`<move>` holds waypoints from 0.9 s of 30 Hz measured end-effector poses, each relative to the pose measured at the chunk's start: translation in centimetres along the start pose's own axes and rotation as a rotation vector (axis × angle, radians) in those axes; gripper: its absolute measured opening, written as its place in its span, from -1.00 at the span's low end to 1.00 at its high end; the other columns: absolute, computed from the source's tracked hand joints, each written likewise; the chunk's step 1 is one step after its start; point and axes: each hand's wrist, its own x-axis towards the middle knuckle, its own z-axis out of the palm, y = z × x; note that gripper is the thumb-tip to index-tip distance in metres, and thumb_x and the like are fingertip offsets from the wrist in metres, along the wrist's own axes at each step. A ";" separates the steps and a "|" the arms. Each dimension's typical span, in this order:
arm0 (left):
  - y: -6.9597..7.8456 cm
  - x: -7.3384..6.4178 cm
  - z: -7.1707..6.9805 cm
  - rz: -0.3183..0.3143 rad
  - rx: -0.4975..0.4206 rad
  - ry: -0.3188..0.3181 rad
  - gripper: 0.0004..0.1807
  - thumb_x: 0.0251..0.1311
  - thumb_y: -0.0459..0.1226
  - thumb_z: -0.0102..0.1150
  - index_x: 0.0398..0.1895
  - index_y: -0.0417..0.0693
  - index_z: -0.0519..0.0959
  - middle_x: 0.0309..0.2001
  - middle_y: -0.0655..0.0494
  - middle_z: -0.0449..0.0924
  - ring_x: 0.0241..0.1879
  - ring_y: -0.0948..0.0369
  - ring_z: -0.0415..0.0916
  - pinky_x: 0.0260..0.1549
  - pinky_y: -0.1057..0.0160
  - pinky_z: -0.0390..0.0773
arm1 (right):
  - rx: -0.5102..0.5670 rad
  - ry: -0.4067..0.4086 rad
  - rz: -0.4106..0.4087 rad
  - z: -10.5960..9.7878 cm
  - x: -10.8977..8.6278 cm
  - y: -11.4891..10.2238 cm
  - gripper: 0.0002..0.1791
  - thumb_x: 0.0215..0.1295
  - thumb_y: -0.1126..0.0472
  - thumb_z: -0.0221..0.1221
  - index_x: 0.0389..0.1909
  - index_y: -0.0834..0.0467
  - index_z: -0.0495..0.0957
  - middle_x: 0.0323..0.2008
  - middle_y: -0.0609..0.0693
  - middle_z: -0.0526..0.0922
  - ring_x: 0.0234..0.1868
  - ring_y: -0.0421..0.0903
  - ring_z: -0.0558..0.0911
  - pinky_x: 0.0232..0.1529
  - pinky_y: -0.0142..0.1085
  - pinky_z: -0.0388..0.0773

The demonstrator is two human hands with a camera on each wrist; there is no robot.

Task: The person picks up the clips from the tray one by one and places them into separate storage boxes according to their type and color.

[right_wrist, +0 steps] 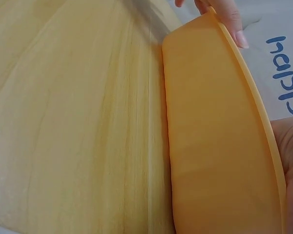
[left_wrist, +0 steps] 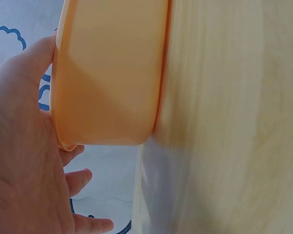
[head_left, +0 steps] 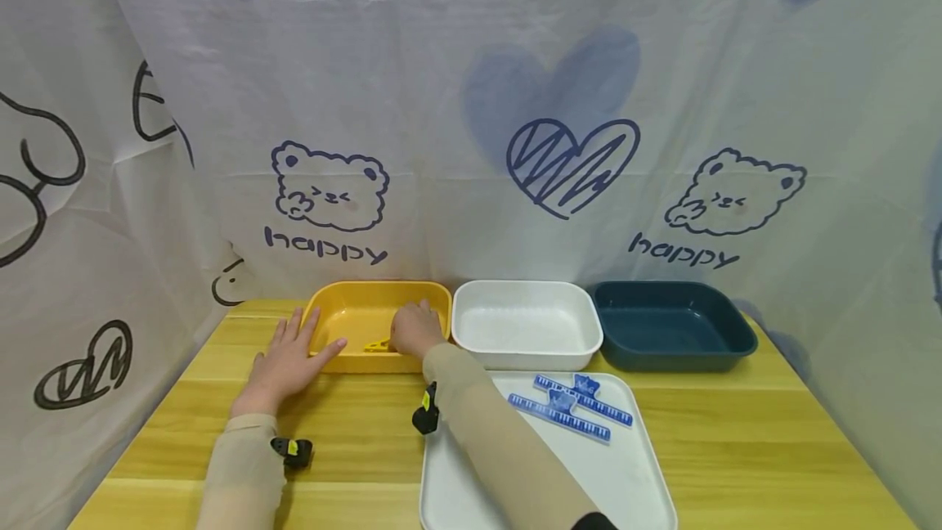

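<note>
In the head view my right hand point(head_left: 416, 329) reaches down into the yellow bin point(head_left: 383, 363), its fingers curled round a yellow clip point(head_left: 377, 346). Only the clip's left end shows; the rest is hidden by the hand. My left hand point(head_left: 287, 361) lies with spread fingers against the left front corner of the bin. Seen from the left wrist, that hand's thumb point(left_wrist: 36, 56) rests along the bin's rim and the other fingers stretch past its end. In the right wrist view the bin's outer wall hides most of the right hand.
Right of the yellow bin stand a white bin point(head_left: 527, 360) and a dark teal bin point(head_left: 673, 354) in a row. A white tray point(head_left: 625, 481) sits in front, with two blue piano-key clips point(head_left: 559, 415) on it. Behind hangs a printed curtain point(head_left: 441, 105).
</note>
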 end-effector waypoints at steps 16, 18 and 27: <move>-0.1 0.3 0.3 0.004 0.002 0.002 0.09 0.20 0.49 -0.38 0.58 0.02 -0.26 0.57 -0.25 -0.39 0.51 -0.33 -0.39 0.18 -0.63 -0.14 | 0.047 0.053 -0.015 -0.3 -0.3 0.1 -0.71 0.09 -0.04 0.40 -0.68 -0.03 0.61 -0.40 -0.14 0.50 -0.16 -0.11 0.33 -0.14 -0.28 0.30; -0.1 0.2 0.2 0.005 0.000 0.000 0.09 0.20 0.48 -0.38 0.58 0.01 -0.26 0.56 -0.25 -0.39 0.51 -0.33 -0.39 0.18 -0.63 -0.14 | 0.049 0.065 -0.025 -0.5 -0.4 0.2 -0.72 0.09 -0.05 0.40 -0.67 -0.04 0.61 -0.40 -0.14 0.50 -0.17 -0.11 0.33 -0.15 -0.28 0.29; 0.0 0.0 0.0 0.002 -0.003 -0.012 0.08 0.21 0.47 -0.37 0.58 0.00 -0.26 0.56 -0.25 -0.41 0.50 -0.34 -0.40 0.19 -0.63 -0.14 | 0.044 0.129 -0.044 -0.7 -1.0 0.6 -0.78 0.12 -0.07 0.37 -0.48 -0.02 0.67 -0.38 -0.13 0.53 -0.19 -0.12 0.35 -0.15 -0.30 0.31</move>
